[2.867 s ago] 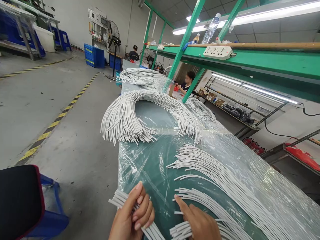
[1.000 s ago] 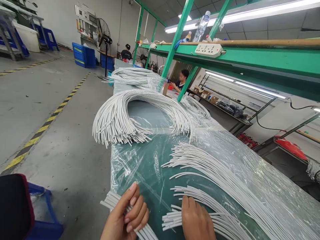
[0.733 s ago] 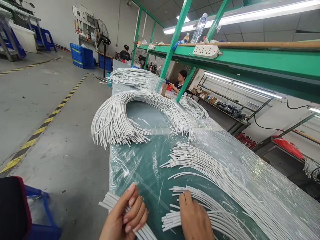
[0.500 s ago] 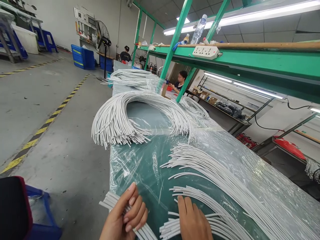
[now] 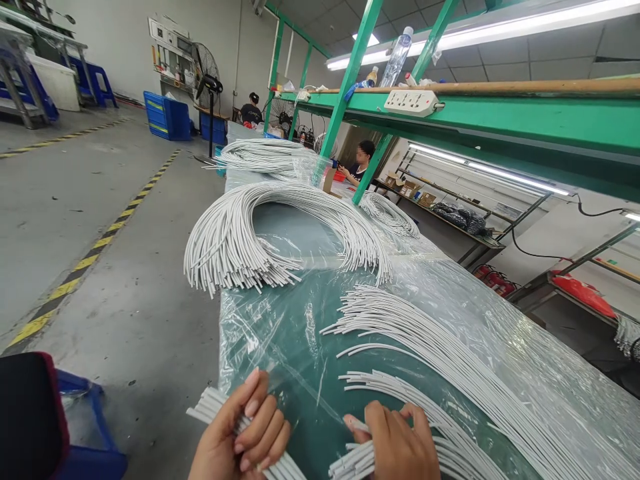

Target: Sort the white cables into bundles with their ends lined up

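Note:
My left hand (image 5: 245, 427) is closed around a small bundle of white cables (image 5: 207, 405), whose ends stick out past the table's left edge. To its right, my right hand (image 5: 395, 437) curls over the ends of another group of white cables (image 5: 353, 460). One cable end shows between its thumb and fingers; the palm side is hidden. Just beyond that hand lies a thin fan of white cables (image 5: 385, 383) on the table. Farther up, a larger spread of long white cables (image 5: 430, 333) runs down to the right.
A thick curved bundle of white cables (image 5: 240, 233) lies ahead on the plastic-covered table (image 5: 280, 327), with more coils behind. A green shelf frame (image 5: 500, 120) with a power strip (image 5: 413, 103) overhangs the right. A blue stool (image 5: 93, 433) stands at left. Two people sit farther back.
My right hand has shifted slightly right and down, and its thumb now shows, pinching a cable end. My left hand has moved a little left with its bundle.

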### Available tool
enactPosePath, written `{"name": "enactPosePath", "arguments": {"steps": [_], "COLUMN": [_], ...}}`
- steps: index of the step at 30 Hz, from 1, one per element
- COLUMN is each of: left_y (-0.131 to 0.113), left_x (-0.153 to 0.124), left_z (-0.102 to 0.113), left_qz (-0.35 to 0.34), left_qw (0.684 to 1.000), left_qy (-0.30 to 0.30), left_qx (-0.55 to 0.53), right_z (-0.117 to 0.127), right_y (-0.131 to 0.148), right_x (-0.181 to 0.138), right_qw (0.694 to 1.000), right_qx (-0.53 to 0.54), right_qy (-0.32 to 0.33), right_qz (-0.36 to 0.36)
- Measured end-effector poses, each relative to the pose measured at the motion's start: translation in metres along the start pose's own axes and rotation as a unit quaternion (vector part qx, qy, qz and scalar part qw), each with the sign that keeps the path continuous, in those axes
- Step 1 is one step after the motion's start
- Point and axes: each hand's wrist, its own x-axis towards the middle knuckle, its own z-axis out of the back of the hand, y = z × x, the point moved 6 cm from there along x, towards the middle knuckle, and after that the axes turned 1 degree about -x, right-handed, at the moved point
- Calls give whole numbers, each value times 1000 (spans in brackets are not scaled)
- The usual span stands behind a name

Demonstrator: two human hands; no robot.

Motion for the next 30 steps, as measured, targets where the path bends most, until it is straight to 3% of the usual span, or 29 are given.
{"name": "enactPosePath", "arguments": {"steps": [8,19,30], "left_y": [0,1,0], "left_x": [3,3,0], "left_z": [0,-3,1], "left_qz": [-8,-12,-9], "left_qw": [999,999,1000], "left_qy": [2,8,24], "left_qx": [34,44,17], "right_z": [-16,-20,-7], "right_y": [2,5,12], "right_x": [1,-2,0], "right_qw": [993,990,1000], "right_qx": [-98,-100,22], "right_qy": [64,93,7], "right_qz": [32,30,17]}}
